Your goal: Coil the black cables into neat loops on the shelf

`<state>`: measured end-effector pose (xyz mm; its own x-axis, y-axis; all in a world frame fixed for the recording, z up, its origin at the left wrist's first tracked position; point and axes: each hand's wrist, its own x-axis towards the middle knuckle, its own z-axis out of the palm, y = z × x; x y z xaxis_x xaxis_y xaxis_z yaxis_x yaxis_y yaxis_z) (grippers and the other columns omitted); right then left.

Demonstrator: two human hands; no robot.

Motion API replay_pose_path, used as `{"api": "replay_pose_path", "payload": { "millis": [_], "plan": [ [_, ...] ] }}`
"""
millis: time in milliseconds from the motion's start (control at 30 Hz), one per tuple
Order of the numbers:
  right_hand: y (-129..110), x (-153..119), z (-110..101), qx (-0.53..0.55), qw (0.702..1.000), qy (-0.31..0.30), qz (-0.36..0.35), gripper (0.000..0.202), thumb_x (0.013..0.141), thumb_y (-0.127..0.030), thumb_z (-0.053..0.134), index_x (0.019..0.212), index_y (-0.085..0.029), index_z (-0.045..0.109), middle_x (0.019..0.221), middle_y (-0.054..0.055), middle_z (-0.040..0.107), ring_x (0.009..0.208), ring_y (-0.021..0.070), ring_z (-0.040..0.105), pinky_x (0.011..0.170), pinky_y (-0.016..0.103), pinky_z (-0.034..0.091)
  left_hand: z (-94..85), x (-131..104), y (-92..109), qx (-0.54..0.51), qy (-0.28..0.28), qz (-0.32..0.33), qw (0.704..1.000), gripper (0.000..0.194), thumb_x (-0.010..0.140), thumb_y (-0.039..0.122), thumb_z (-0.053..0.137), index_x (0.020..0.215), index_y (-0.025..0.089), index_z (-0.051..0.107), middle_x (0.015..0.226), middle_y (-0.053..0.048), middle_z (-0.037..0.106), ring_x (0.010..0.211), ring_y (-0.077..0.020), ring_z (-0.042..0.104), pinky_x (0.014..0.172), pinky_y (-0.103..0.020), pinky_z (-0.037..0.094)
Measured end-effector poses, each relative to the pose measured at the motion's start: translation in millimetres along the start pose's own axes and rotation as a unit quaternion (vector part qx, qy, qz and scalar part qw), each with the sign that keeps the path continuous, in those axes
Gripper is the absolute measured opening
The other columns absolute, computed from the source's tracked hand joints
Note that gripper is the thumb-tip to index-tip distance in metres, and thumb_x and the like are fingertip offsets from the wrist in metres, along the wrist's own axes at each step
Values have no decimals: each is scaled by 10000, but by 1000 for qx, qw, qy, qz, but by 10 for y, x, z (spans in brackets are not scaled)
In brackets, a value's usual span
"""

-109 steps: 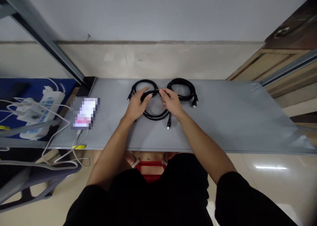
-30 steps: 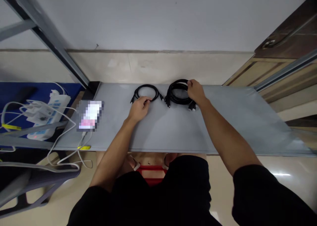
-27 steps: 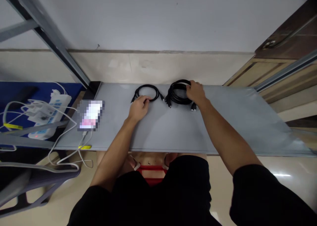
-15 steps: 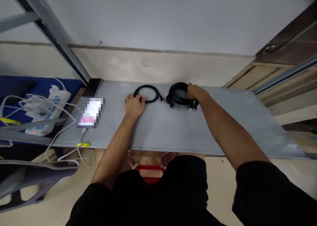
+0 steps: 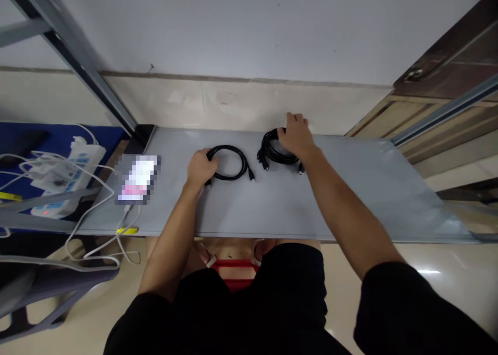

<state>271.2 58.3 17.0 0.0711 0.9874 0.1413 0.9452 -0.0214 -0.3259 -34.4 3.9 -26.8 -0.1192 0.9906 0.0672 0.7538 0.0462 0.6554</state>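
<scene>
On the grey table (image 5: 249, 210) lies a single looped black cable (image 5: 232, 178), its plug ends pointing toward the near edge. My left hand (image 5: 200, 169) grips the left side of this loop, fingers closed round it. To the right sits a thicker bundle of coiled black cables (image 5: 268, 151) with several plugs. My right hand (image 5: 299, 136) rests over the bundle's upper right side, with its fingers spread apart toward the wall and the thumb touching the coils.
A lit, pixelated phone (image 5: 139, 180) with a white cable lies on the table's left. Further left are a white power strip (image 5: 73, 179) with chargers and a grey metal frame (image 5: 78, 65). A pale wall (image 5: 241, 103) borders the table's back edge.
My left hand has drawn the single loop slightly left and nearer to me. My right hand has shifted left over the bundle, and its fingers have spread from their earlier closed hold.
</scene>
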Motion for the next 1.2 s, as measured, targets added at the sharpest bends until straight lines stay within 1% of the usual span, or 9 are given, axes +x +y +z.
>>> {"api": "replay_pose_path", "payload": {
  "millis": [100, 200, 300, 400, 467, 633, 800, 1033, 1200],
  "plan": [
    [-291, -241, 255, 150, 978, 42, -142, 492, 1112, -371, 503, 1557, -233, 662, 1598, 173, 640, 1543, 364, 549, 1323, 573, 436, 52, 58, -64, -115, -3, 58, 992, 417, 821, 177, 665, 1201, 173, 837, 1192, -152, 860, 1143, -374, 799, 1074, -522, 618],
    [-527, -483, 624, 273, 941, 35, -200, 409, 1072, -333, 584, 1424, -262, 779, 1463, 123, 766, 1425, 342, 668, 1301, 574, 481, 92, 67, -61, -219, -38, 112, 969, 421, 802, 213, 696, 1194, 181, 847, 1228, -117, 863, 1180, -341, 794, 1144, -509, 595],
    [-609, -626, 894, 358, 913, 13, -194, 353, 1064, -324, 605, 1315, -277, 849, 1302, 88, 850, 1263, 320, 774, 1199, 531, 582, 87, 45, -25, -310, -98, 138, 936, 373, 864, 347, 738, 1179, 189, 860, 1235, -96, 865, 1217, -321, 783, 1150, -477, 597],
    [-580, -678, 978, 421, 891, 0, -171, 304, 1045, -381, 669, 1243, -298, 884, 1184, 40, 888, 1161, 298, 824, 1132, 486, 633, 33, 29, -21, -390, -135, 95, 906, 456, 958, 549, 671, 1103, 174, 885, 1154, -120, 875, 1112, -314, 808, 989, -438, 661],
    [-563, -693, 976, 458, 876, -4, -150, 316, 1032, -447, 702, 1241, -300, 887, 1154, 25, 894, 1132, 293, 839, 1117, 482, 646, -3, 25, -34, -422, -147, 75, 891, 471, 940, 567, 687, 1105, 178, 895, 1159, -134, 874, 1035, -299, 815, 877, -408, 674],
    [-606, -722, 969, 536, 832, -15, -144, 462, 1031, -570, 687, 1326, -257, 856, 1231, 53, 882, 1154, 287, 839, 1113, 469, 650, 42, -2, 21, -377, -124, 157, 904, 511, 863, 523, 832, 1280, 231, 853, 1279, -123, 842, 1104, -284, 803, 924, -397, 667],
    [-602, -713, 952, 487, 856, 15, -170, 357, 1042, -529, 681, 1214, -296, 891, 1248, 50, 868, 1189, 282, 800, 1098, 443, 639, 205, -96, 174, -279, -41, 240, 929, 435, 956, 554, 783, 1259, 245, 828, 1340, -135, 802, 1276, -306, 760, 1164, -483, 594],
    [-537, -682, 904, 423, 885, 63, -187, 299, 1038, -518, 702, 1122, -323, 913, 1010, 57, 849, 1012, 272, 781, 997, 446, 640, 340, -101, 111, -326, -56, 176, 927, 423, 976, 638, 730, 1124, 244, 685, 1098, -71, 816, 1045, -264, 815, 911, -424, 697],
    [-474, -616, 882, 473, 871, 108, -84, 443, 1022, -658, 670, 1166, -282, 854, 1165, 88, 864, 1069, 291, 807, 1043, 479, 646, 322, 17, 3, -373, 57, 159, 912, 450, 1029, 674, 632, 1233, 276, 577, 1135, -87, 787, 1075, -248, 815, 942, -413, 695]
  ]
}}
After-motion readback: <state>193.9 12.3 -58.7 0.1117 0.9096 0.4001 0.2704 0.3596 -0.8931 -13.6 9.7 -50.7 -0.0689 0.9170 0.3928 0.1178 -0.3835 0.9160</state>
